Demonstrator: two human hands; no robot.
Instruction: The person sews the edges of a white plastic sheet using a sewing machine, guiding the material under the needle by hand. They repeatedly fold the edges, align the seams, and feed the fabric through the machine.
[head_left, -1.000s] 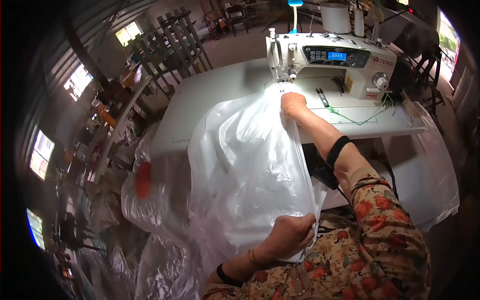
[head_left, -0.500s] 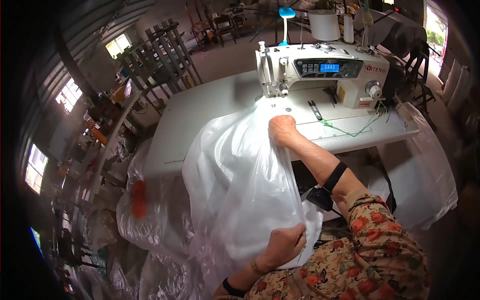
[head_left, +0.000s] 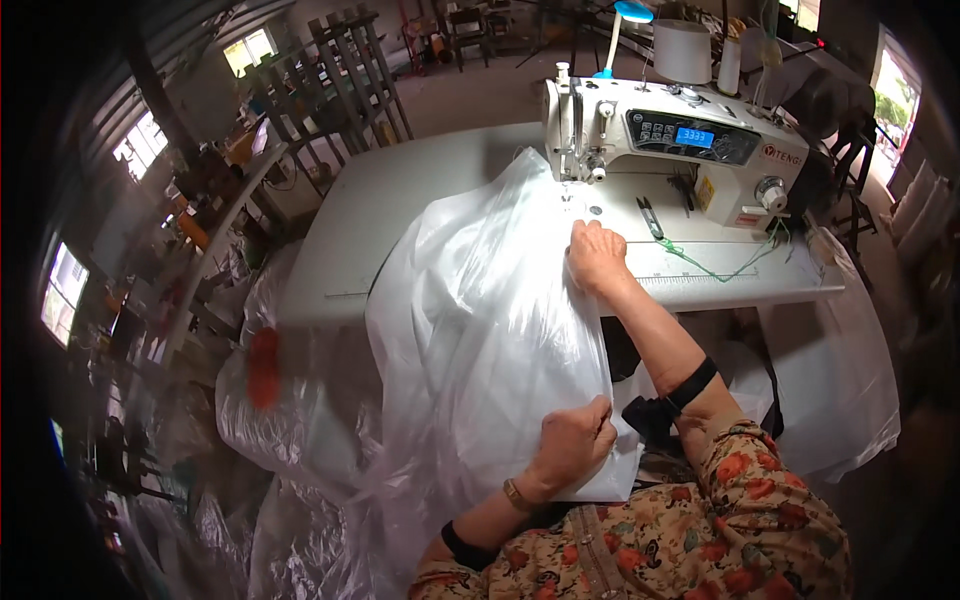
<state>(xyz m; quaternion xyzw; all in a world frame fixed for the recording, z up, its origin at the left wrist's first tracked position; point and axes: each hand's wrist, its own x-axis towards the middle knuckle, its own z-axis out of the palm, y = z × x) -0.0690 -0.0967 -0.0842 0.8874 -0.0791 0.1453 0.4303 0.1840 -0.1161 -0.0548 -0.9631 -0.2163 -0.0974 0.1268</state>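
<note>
Cluttered workshop — white sewing table [head_left: 420, 215]

We see the sheet of clear plastic film [head_left: 480, 330] draped over the white table's [head_left: 400, 210] front edge, reaching the white sewing machine [head_left: 680, 150] behind, with green thread [head_left: 715, 268] right of it.

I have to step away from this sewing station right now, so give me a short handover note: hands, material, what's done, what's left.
Left hand: pinching the near edge of the clear plastic sheet by the lap.
Right hand: flat on the sheet's far end, just short of the needle of the sewing machine.
Sheet runs from table to lap; more plastic is heaped on the left.
Done: edge lined up at the needle.
Left: apparently the whole edge; no stitching visible.
</note>
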